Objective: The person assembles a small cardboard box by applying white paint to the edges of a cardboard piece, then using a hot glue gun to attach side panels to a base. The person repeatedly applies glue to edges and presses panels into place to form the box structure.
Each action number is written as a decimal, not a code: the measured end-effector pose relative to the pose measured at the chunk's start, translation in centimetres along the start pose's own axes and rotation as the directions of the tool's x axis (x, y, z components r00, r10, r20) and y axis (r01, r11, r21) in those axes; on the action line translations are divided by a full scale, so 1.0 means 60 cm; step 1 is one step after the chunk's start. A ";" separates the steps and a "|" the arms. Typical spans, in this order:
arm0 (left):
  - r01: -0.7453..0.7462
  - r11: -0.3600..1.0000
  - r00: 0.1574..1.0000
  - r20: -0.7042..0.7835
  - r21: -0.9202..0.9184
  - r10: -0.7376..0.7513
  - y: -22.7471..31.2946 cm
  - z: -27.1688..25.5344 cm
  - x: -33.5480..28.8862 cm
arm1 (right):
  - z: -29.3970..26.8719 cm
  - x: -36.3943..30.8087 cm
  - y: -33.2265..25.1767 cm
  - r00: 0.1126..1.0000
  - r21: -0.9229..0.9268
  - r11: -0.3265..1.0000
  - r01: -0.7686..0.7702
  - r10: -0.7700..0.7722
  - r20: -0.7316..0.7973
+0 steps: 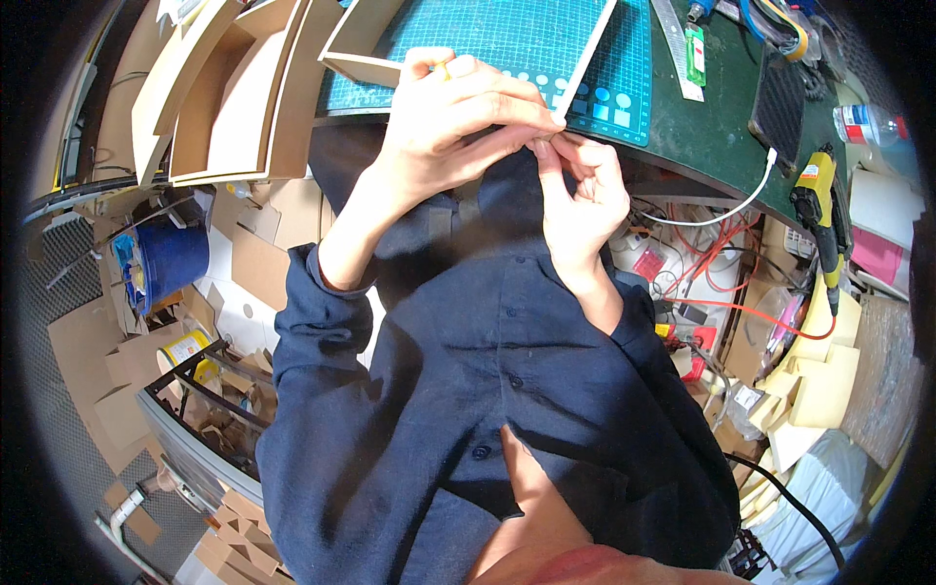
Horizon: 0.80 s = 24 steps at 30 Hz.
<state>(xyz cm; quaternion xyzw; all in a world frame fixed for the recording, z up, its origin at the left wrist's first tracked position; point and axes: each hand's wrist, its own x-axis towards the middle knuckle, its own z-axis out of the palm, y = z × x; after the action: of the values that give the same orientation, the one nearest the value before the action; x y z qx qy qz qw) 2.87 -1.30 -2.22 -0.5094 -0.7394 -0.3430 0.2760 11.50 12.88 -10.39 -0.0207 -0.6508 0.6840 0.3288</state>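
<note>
My left hand (463,117) and my right hand (588,185) meet above the near edge of the bench. Between them is the near end of a thin pale strip (587,60), which slants up and away over a teal cutting mat (487,34). The left fingers are closed at that end, and the right thumb and fingertips pinch right beside it. Fingers hide the gripped end. A small orange-yellow bit (442,71) shows at the curled left fingers; its kind is unclear.
Brown cardboard trays (283,117) stand left of the mat. To its right lie a steel ruler (675,39), a green-labelled tube (695,56), a dark phone-like slab (778,95) with a white cable, and a yellow-black glue gun (817,205). A blue bin (175,258) stands at lower left.
</note>
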 end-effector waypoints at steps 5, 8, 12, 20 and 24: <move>0.008 1.000 1.000 0.010 -0.002 -0.008 0.000 -0.002 -0.001 | -0.002 0.002 -0.007 0.999 0.012 1.000 -0.024 0.024 0.023; 0.016 1.000 1.000 0.024 -0.006 -0.016 0.000 -0.004 0.000 | 0.000 0.001 -0.008 0.998 0.036 0.998 -0.055 0.054 0.018; 0.024 1.000 0.999 0.030 0.010 -0.024 0.001 -0.002 0.001 | 0.003 -0.002 -0.012 0.997 0.079 0.994 -0.075 0.075 0.004; -0.039 0.999 0.999 0.034 0.035 0.038 -0.001 -0.002 -0.001 | 0.001 -0.008 0.000 1.000 -0.064 0.998 0.030 -0.030 -0.001; -0.058 0.997 0.998 -0.005 0.042 0.058 -0.005 0.003 -0.004 | 0.002 -0.007 -0.001 0.998 -0.095 0.993 0.066 -0.067 0.000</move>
<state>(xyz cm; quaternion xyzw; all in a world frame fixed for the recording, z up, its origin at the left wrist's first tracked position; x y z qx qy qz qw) 2.67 -1.33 -2.58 -0.5238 -0.7305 -0.3208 0.2985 11.83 12.59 -10.48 -0.0156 -0.6825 0.6410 0.3509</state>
